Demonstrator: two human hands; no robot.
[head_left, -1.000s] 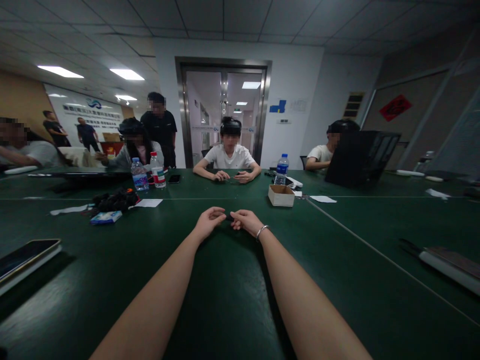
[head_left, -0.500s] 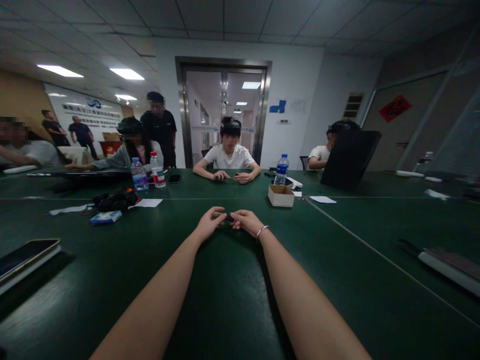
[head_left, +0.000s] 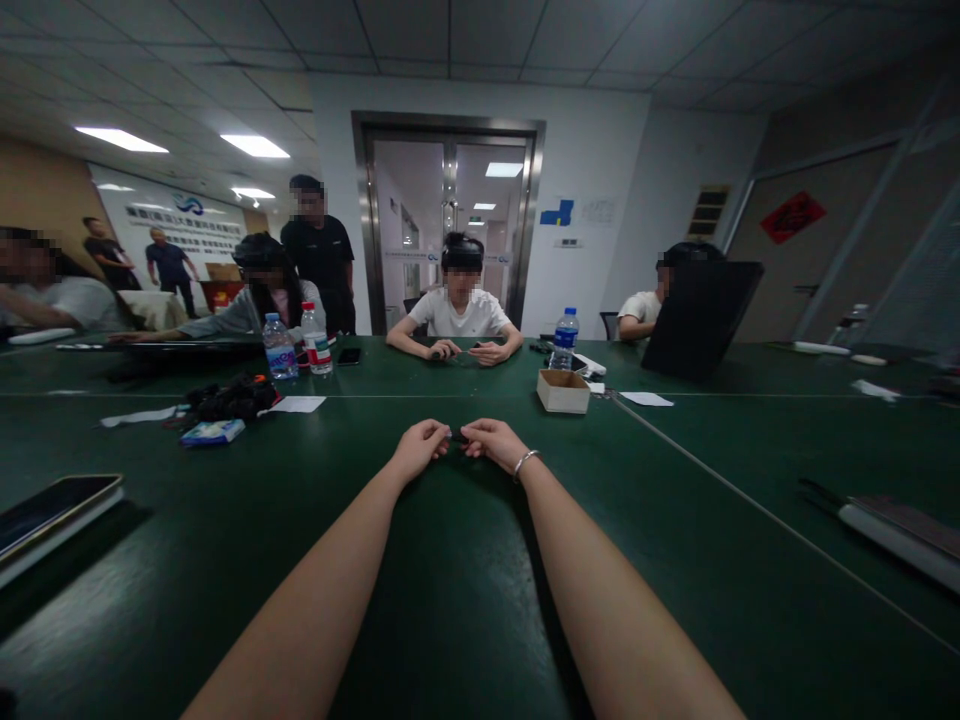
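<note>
Both arms reach out over the green table (head_left: 465, 560), and my hands almost meet in front of me. My right hand (head_left: 491, 442), with a silver bangle at the wrist, is closed in a pinch on a small dark object (head_left: 456, 436), too small to name. Close beside it, my left hand (head_left: 420, 447) is also closed, thumb and forefinger pressed together. A tiny pale spot shows at its fingertips; whether it is a separate piece I cannot tell.
Ahead on the right stands an open cardboard box (head_left: 562, 393) near a water bottle (head_left: 565, 335). To the left are a tissue pack (head_left: 213, 432), black tangled gear (head_left: 232, 398) and a phone (head_left: 56, 515). Across the table sits a person (head_left: 459, 315) handling something small.
My left fingers, raised and apart before, have come down and closed into a pinch. The right hand stays almost still with the dark object.
</note>
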